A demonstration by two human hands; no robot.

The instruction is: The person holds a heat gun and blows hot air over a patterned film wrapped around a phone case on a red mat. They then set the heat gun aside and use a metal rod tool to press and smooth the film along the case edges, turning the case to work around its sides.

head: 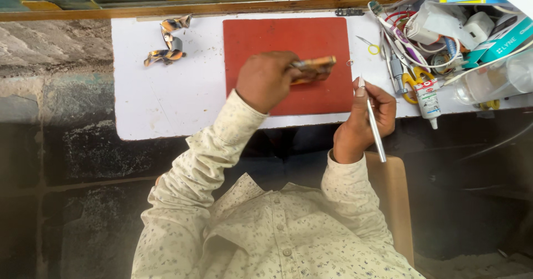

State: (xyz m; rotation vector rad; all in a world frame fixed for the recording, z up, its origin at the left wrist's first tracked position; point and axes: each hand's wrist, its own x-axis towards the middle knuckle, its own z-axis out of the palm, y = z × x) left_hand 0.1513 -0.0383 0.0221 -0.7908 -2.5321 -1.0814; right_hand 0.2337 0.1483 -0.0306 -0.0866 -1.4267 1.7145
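Over the red mat [288, 40] on the white desk [166, 101], your left hand [265, 81] is wrapped around a mottled orange phone case [314, 68]. Just right of it, your right hand [365, 118] pinches a thin silver tool [375, 132], tip up.

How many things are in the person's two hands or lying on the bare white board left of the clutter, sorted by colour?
Red: 1, the mat
Orange patterned: 2, the flat piece in the left hand, and the crumpled strip near the board's far left
Silver: 1, the thin tool in the right hand
Total: 4
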